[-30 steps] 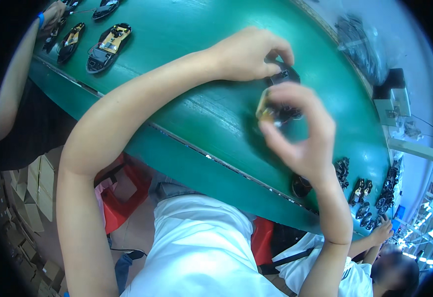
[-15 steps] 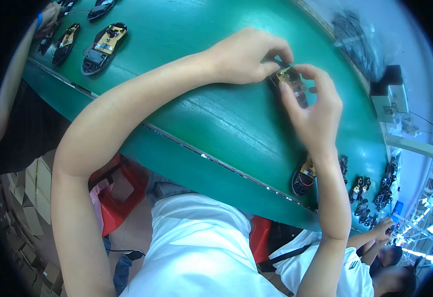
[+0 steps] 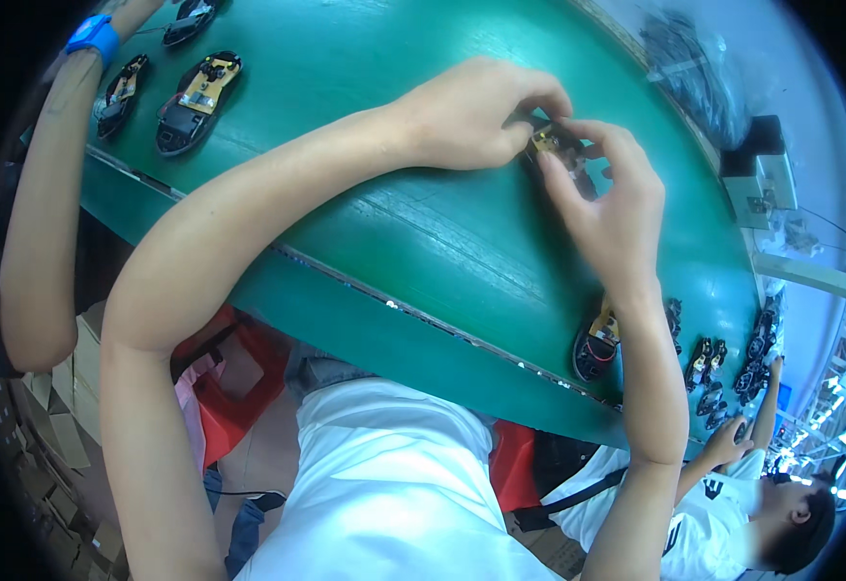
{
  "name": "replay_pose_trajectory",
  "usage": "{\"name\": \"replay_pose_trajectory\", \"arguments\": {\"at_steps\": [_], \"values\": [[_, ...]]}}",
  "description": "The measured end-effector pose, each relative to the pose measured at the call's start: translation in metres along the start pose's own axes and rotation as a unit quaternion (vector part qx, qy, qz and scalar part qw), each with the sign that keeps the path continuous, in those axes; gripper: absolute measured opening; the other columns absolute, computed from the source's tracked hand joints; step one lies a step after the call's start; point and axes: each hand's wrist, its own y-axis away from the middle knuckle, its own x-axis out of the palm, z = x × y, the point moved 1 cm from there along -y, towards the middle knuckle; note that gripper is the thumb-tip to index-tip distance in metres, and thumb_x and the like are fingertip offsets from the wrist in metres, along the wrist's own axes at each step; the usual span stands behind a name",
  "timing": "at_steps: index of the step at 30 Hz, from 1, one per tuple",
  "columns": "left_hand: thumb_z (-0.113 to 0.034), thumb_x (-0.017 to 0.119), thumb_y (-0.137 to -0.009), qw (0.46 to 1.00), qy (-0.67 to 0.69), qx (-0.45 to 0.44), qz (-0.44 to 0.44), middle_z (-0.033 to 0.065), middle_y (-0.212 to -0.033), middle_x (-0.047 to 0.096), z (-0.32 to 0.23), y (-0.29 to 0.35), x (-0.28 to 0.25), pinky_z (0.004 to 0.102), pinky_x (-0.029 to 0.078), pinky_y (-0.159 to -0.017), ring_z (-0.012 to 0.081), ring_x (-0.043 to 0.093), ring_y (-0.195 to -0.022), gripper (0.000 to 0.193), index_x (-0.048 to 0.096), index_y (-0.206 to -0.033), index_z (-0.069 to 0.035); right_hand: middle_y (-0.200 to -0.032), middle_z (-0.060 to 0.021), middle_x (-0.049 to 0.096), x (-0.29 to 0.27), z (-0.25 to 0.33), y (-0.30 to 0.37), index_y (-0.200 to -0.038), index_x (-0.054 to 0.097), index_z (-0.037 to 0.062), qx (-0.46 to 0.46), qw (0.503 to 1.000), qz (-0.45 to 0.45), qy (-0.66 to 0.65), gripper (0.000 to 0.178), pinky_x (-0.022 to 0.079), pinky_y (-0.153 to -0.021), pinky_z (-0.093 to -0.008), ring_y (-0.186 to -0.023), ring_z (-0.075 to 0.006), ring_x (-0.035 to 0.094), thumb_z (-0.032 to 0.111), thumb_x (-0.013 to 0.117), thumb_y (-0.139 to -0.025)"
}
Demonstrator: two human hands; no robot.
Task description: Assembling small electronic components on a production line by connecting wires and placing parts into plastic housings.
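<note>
Both my hands are at a black mouse-shaped shell point(image 3: 572, 167) that carries a tan circuit board, over the green table. My left hand point(image 3: 486, 114) reaches in from the left, its thumb and fingers pinched at the shell's far end. Opposite it, my right hand point(image 3: 621, 198) has the shell between thumb and forefinger. The fingers hide much of the board, and any small part between the fingertips cannot be made out. Beside my right forearm, another such shell point(image 3: 595, 344) with red wires lies near the table edge.
On the green table point(image 3: 413, 232), more open shells point(image 3: 197, 105) lie at the far left, by a co-worker's arm with a blue wristband point(image 3: 92, 39). Several others point(image 3: 704, 363) stand to the right, near another person in white point(image 3: 709, 513). Plastic-wrapped things point(image 3: 694, 73) and a box point(image 3: 760, 174) are beyond.
My hands stay at the same shell, with only small finger shifts. The co-worker's arm at left has come further into view, and the person at right has raised an arm.
</note>
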Motion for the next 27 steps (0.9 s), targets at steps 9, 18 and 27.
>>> {"name": "replay_pose_trajectory", "arguments": {"at_steps": [9,18,27], "values": [[-0.015,0.067,-0.083,1.0,0.01,0.012,0.027,0.0163,-0.12,0.072,-0.006,0.001,-0.003,0.0443,0.05,-0.105,0.034,0.066,-0.116,0.047,0.062,-0.129,-0.002,-0.109,-0.0135,0.072,-0.012,-0.012,-0.003,-0.113,0.072,0.0029,0.033,0.997,0.063,-0.039,0.042,0.054,-0.089,-0.0421,-0.099,-0.0294,0.069,0.027,0.085,-0.08],[-0.032,0.081,-0.084,0.999,-0.044,0.005,0.002,0.0133,-0.125,0.072,-0.007,0.001,0.008,0.0424,0.048,-0.109,0.0302,0.064,-0.122,0.061,0.059,-0.134,-0.003,-0.12,-0.0152,0.07,-0.033,-0.02,0.018,-0.122,0.068,0.0037,0.06,0.989,0.12,-0.067,0.053,0.054,-0.095,-0.0432,-0.109,-0.0323,0.068,0.029,0.085,-0.079],[-0.017,0.074,-0.083,0.997,-0.047,-0.066,-0.014,0.0154,-0.119,0.071,-0.033,-0.001,0.021,0.0436,0.049,-0.105,0.033,0.064,-0.117,0.047,0.063,-0.126,-0.002,-0.122,-0.0161,0.068,-0.048,-0.01,0.035,-0.125,0.066,0.0028,0.065,0.986,0.127,-0.09,0.054,0.055,-0.091,-0.0414,-0.107,-0.0318,0.068,0.029,0.084,-0.081]]}}
